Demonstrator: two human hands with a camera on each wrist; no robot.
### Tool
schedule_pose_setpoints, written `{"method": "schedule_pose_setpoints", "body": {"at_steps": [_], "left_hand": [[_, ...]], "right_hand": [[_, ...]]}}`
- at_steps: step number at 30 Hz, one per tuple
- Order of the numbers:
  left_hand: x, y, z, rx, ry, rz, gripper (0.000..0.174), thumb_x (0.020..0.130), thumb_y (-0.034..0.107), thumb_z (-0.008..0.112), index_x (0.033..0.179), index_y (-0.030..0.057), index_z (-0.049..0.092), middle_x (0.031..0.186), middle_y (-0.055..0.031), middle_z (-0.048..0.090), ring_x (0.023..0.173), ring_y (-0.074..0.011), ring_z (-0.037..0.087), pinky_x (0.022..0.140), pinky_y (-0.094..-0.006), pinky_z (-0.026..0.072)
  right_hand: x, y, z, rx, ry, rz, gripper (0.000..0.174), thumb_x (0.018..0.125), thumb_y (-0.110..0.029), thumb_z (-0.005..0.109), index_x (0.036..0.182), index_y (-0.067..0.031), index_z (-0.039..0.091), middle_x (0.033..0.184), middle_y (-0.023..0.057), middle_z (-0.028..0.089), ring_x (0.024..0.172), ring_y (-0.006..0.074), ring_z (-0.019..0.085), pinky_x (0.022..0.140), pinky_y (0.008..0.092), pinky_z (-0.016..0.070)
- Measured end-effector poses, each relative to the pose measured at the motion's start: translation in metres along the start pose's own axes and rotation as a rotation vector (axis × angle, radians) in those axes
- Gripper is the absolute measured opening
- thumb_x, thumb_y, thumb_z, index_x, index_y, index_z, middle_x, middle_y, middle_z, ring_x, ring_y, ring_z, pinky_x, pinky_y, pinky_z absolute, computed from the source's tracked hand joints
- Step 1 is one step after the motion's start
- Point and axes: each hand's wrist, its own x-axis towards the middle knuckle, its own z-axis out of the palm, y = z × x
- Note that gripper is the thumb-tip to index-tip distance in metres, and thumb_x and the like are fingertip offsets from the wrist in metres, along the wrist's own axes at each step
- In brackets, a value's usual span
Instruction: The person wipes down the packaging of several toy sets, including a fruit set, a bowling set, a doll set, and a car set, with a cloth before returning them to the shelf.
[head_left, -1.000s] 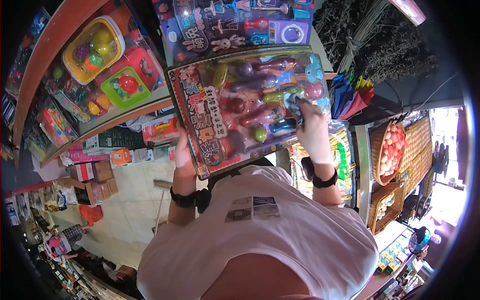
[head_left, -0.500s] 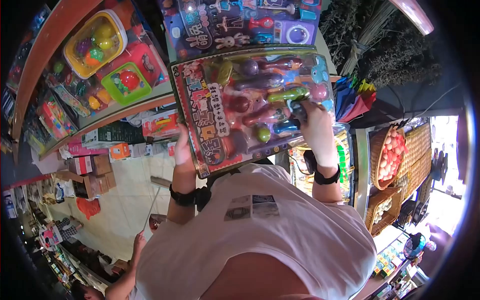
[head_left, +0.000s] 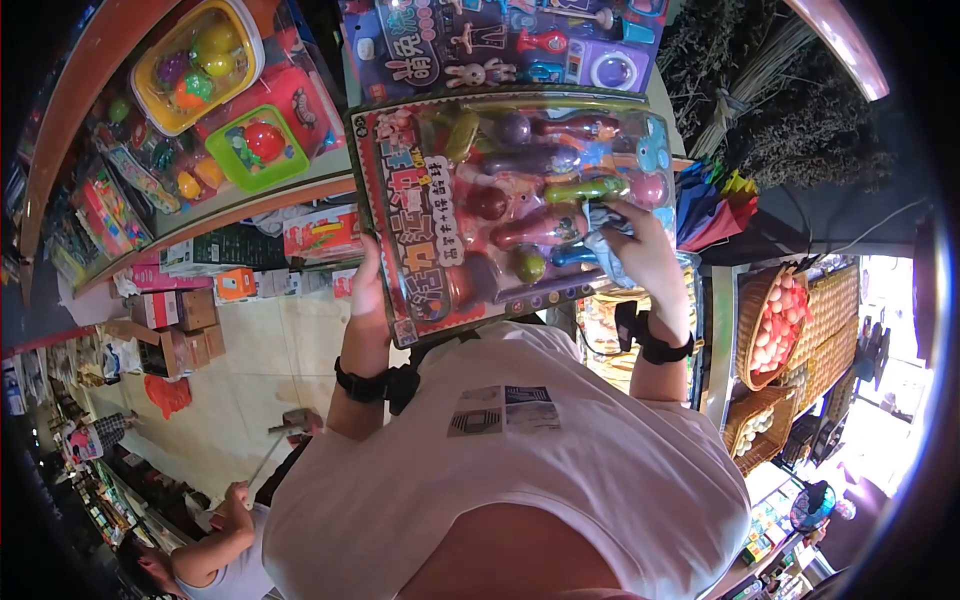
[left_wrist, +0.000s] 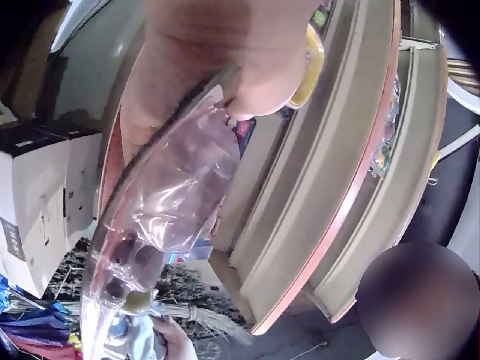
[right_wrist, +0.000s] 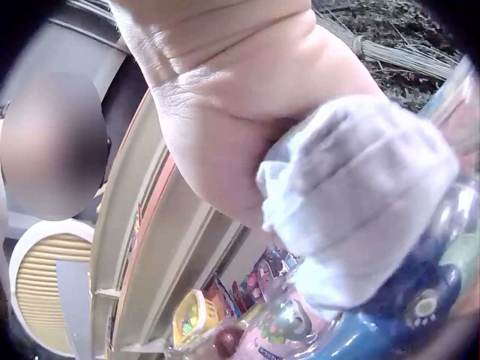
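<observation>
A flat toy package (head_left: 430, 300) with a clear plastic front over colourful bowling pins and balls is held tilted before the chest. My left hand (head_left: 369, 285) grips its left edge; in the left wrist view that hand (left_wrist: 217, 60) wraps the package's edge beside the clear plastic (left_wrist: 180, 172). My right hand (head_left: 648, 255) holds a crumpled light-blue cloth (head_left: 612, 250) against the plastic, over the lower right pins. The right wrist view shows the cloth (right_wrist: 367, 195) bunched under the right hand (right_wrist: 247, 97), its fingertips hidden.
Another toy package (head_left: 400, 50) lies beyond the held one. Shelves with toy fruit baskets (head_left: 262, 150) stand at the left, a rainbow umbrella (head_left: 715, 210) and egg baskets (head_left: 775, 330) at the right. A person (head_left: 215, 545) with a long-handled tool is at the lower left.
My right hand has moved slightly down and right with the cloth, its fingers looser and more of the cloth showing. The package has shifted slightly right in view. The person at lower left has come into view.
</observation>
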Motion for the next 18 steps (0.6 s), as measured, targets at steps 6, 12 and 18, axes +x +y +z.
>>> {"method": "schedule_pose_setpoints", "body": {"at_steps": [6, 12, 18], "left_hand": [[-0.002, 0.005, 0.007, 0.017, -0.056, 0.024, 0.061, 0.095, 0.051, 0.036, 0.133, 0.0036, 0.04, 0.124, -0.013, 0.054, 0.11, -0.027, 0.056, 0.092, -0.0426, 0.0469], [0.0, 0.004, 0.007, 0.011, -0.027, 0.023, 0.061, 0.095, 0.052, 0.038, 0.133, 0.0039, 0.041, 0.124, -0.0129, 0.054, 0.111, -0.0268, 0.055, 0.093, -0.0425, 0.0463], [0.003, 0.002, 0.002, -0.059, -0.045, -0.024, 0.061, 0.094, 0.052, 0.039, 0.133, 0.0044, 0.042, 0.126, -0.0135, 0.053, 0.112, -0.0277, 0.055, 0.094, -0.044, 0.0457]], "right_hand": [[0.005, -0.028, -0.036, 0.127, 0.249, -0.021, 0.028, 0.077, 0.0, 0.059, 0.105, 0.0041, 0.059, 0.082, 0.0174, 0.062, 0.076, 0.0212, 0.06, 0.069, 0.0338, 0.0455], [0.027, -0.014, -0.013, -0.44, 0.388, -0.187, 0.028, 0.074, 0.0, 0.058, 0.102, 0.0039, 0.056, 0.09, 0.0233, 0.06, 0.087, 0.0414, 0.058, 0.075, 0.0481, 0.0456], [0.027, -0.024, -0.009, -0.457, 0.362, -0.152, 0.027, 0.072, -0.001, 0.059, 0.099, 0.0043, 0.056, 0.091, 0.024, 0.061, 0.09, 0.0414, 0.057, 0.077, 0.0471, 0.0467]]}}
